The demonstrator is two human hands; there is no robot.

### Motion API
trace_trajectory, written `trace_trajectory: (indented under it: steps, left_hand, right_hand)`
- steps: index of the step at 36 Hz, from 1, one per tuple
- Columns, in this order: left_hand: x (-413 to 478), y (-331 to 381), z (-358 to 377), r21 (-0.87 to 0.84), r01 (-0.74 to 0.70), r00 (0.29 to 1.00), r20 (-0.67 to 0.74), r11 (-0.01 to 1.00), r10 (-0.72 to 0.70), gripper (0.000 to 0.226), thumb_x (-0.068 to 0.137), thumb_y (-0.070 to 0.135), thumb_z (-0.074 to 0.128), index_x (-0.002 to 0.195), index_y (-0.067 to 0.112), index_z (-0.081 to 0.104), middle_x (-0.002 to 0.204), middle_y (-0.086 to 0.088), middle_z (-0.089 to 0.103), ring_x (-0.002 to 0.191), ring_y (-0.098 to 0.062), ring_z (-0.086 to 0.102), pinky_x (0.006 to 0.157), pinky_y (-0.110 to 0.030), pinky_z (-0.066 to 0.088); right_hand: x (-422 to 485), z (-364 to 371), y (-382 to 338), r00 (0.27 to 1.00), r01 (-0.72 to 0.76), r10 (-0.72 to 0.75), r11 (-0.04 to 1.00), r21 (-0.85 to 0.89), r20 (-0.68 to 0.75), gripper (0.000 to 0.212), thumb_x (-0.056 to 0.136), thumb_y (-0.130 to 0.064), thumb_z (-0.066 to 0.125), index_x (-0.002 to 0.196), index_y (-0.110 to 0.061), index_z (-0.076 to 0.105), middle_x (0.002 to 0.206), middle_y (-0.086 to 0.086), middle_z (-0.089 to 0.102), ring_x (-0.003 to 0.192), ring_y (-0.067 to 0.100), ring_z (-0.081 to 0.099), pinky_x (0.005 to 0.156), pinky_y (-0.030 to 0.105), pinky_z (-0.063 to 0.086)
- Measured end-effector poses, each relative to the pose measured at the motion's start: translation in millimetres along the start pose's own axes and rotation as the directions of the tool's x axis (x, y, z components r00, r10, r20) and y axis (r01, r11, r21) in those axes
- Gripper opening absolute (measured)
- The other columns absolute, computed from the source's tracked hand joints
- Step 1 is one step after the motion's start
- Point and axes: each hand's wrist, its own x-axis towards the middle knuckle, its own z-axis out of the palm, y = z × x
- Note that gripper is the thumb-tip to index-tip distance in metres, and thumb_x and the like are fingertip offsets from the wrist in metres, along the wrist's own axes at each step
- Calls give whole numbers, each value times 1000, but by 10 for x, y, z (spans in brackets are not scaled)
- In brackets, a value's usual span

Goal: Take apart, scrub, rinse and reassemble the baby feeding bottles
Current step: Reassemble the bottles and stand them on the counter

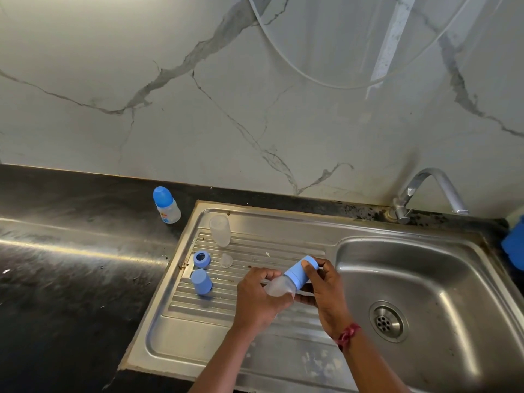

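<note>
Over the steel drainboard (226,336) I hold a baby bottle tilted on its side. My left hand (259,299) grips its clear body (276,287). My right hand (323,290) curls round its blue cap (300,272). On the ribbed drainboard stand an empty clear bottle body (219,230), a blue screw ring (201,258), a blue cap (201,282) and a clear teat (226,260). A third bottle (166,205), whole with its blue cap on, stands upright on the black counter at the back.
The sink basin (425,273) with its drain (389,321) lies to the right, under a chrome tap (425,191) at the back. A blue object (514,242) sits at the right edge. Black countertop (71,279) stretches left; a marble wall rises behind.
</note>
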Motion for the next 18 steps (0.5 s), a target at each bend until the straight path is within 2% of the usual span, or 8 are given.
trace_trajectory:
  steps: [6,9,12,16,18]
  left_hand:
    - [14,-12,40,66,-81,997,-12,995,82,51,46,49,74,91,26,70,90,15,61,85,0,58,65,-7,40]
    - [22,-16,45,95,-123,992,4,988,123,52,47,50,72,93,27,68,92,17,59,85,-1,58,65,-8,40]
    - [68,31,7,95,-157,988,28,983,155,46,49,49,71,93,37,62,96,20,59,90,1,58,68,-7,40]
    - [85,76,-60,57,-167,986,-18,984,168,49,54,47,76,100,33,67,102,16,63,94,0,59,74,-10,45]
    - [45,76,-103,60,-167,984,-56,984,170,53,57,50,75,105,30,67,105,16,62,95,2,58,73,-9,45]
  right_hand:
    - [12,-2,5,1000,2,-2,1000,-11,-17,18,96,-25,62,111,-14,62,103,10,72,84,26,74,64,40,60]
    - [10,-13,-1,1000,12,-12,1000,-1,-9,19,96,-26,62,113,-16,61,106,10,71,86,27,74,67,42,60]
    - [-8,-7,-22,1000,21,-21,998,65,6,23,98,-30,58,118,-19,60,110,10,71,92,28,73,71,43,60]
    - [-83,9,-14,991,-67,47,985,161,125,34,96,-38,58,124,-19,57,112,11,71,93,30,72,75,40,58]
    - [-150,31,7,970,-104,77,989,105,232,37,95,-37,60,127,-19,57,112,11,72,94,31,71,82,45,58]
